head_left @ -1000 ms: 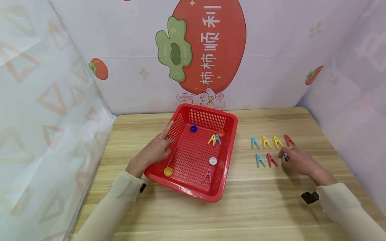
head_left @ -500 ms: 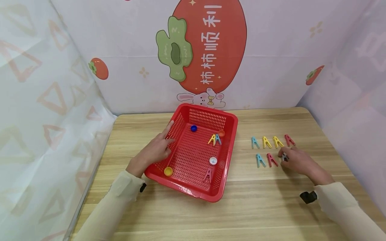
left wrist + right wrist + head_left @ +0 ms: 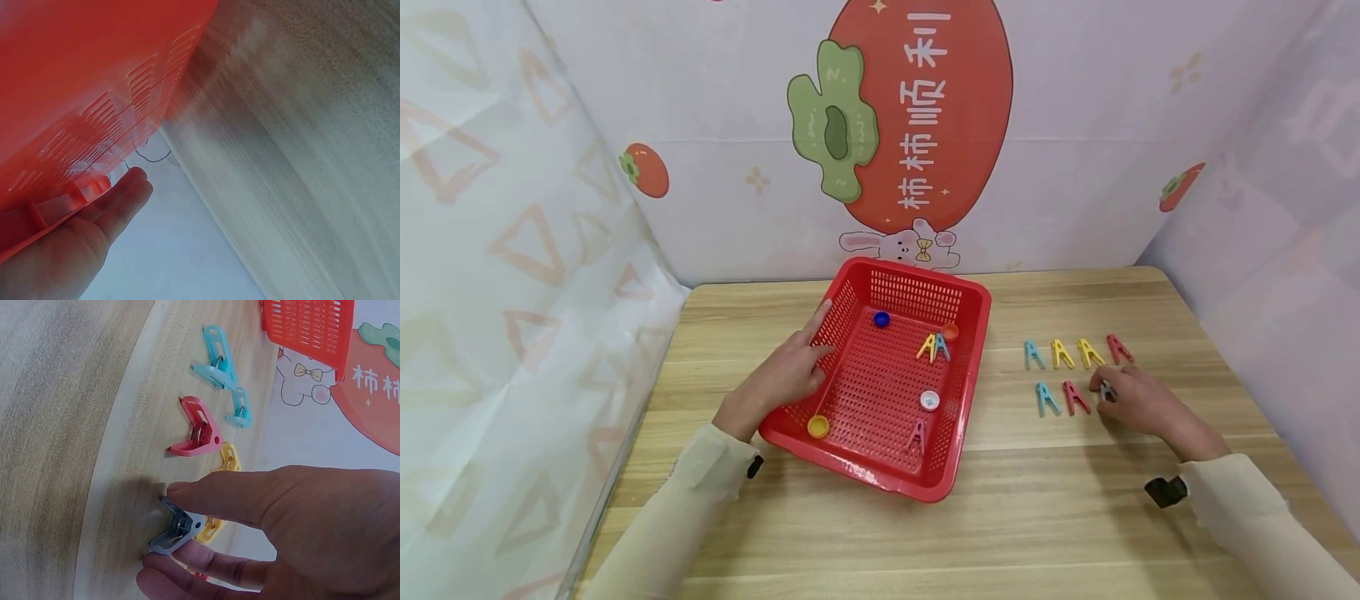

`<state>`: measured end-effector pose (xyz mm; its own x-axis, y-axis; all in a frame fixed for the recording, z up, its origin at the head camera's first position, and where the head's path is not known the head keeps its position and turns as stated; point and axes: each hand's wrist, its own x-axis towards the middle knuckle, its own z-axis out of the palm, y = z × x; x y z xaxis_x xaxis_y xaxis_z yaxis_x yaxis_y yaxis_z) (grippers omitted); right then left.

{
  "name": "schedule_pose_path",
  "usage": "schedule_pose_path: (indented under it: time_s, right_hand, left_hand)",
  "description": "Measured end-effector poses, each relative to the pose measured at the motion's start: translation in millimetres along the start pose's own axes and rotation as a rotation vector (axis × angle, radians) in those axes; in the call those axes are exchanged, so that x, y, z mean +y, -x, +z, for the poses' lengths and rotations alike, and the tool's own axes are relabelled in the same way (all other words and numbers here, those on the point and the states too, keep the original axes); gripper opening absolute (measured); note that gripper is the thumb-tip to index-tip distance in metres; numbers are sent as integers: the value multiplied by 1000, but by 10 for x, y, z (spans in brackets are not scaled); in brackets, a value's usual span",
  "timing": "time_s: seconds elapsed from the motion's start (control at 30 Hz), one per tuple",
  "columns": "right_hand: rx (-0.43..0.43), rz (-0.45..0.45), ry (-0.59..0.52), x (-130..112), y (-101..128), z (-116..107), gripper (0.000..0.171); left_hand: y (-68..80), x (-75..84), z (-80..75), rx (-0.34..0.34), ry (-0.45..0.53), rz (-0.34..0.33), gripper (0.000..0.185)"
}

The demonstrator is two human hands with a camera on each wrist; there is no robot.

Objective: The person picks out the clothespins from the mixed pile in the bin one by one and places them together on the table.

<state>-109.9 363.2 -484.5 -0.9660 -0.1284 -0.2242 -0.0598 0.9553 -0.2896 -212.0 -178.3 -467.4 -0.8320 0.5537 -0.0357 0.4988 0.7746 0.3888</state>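
Note:
At the left side of the red basket (image 3: 887,479), my left hand (image 3: 778,375) holds the rim, with part of the hand over the inside and fingers along the outer side. Two of its fingertips (image 3: 134,187) stick out past the rim in the left wrist view. On the right of the table, my right hand (image 3: 1138,400) pinches a grey clothespin (image 3: 178,530) between thumb and fingers, at the end of the front row. Beside it in that row lie a red clothespin (image 3: 1076,399) and a light blue clothespin (image 3: 1047,399).
Behind lie another light blue clothespin (image 3: 1033,355), two yellow clothespins (image 3: 1062,355) and a red clothespin (image 3: 1119,349). The basket contains a blue cap (image 3: 882,319), orange cap (image 3: 951,332), white cap (image 3: 929,401), yellow cap (image 3: 818,427) and several clothespins. Patterned sheets surround the wooden table (image 3: 1015,525).
My right hand has shifted very slightly left, with the grey clothespin at its fingertips. My left hand and the basket have stayed in place.

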Motion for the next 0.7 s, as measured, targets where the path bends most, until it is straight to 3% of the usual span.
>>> schedule_pose_path:
  time_s: [0.3, 0.53, 0.7]
  right_hand:
    - [-2, 8, -29, -21, 54, -88, 25]
    - [13, 40, -70, 13, 96, -208, 36]
    - [100, 9, -67, 49, 83, -336, 30]
  left_hand:
    - [0, -8, -3, 0, -6, 5, 52]
    - [5, -5, -4, -6, 13, 1, 52]
    - [0, -9, -2, -7, 6, -4, 52]
